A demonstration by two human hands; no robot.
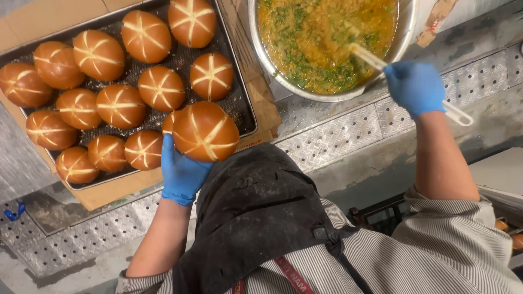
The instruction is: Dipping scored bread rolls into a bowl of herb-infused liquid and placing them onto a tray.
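Where the frame runs lowest, a striped shirt (pixel 436 256) and a black apron (pixel 256 218) fill the bottom centre and right; a red strap with lettering on the apron is cut off by the lower edge.

Left hand (pixel 182 174), blue-gloved, lower left of centre: closed under a round brown bun (pixel 206 132) scored with a pale star cut, holding it just above the near right corner of the tray (pixel 239 109). Fingers are mostly hidden behind the bun.

Right hand (pixel 414 87), blue-gloved, upper right: gripping the handle of a pale plastic ladle (pixel 370 57); its looped end sticks out past the hand to the right, and its scoop is sunk in the mix, out of sight.

Tray: dark, perforated, upper left, holding about a dozen more buns (pixel 114 106) of the same kind in rows; the left and top rows are cut by the frame edge. It sits on flattened brown cardboard (pixel 120 188), which shows along the near edge and at the top.

Bowl (pixel 283 81): large, steel, top centre, filled with an orange-yellow mix (pixel 327 38) flecked with green herbs; its far rim is out of frame.

Counter (pixel 338 136): studded metal plate, crossing the middle. A torn scrap of brown tape or card (pixel 436 16) sits upper right, too small to make out. A small blue item (pixel 15 211) lies at the left edge, unclear. An orange-brown item at the right edge is unidentifiable.
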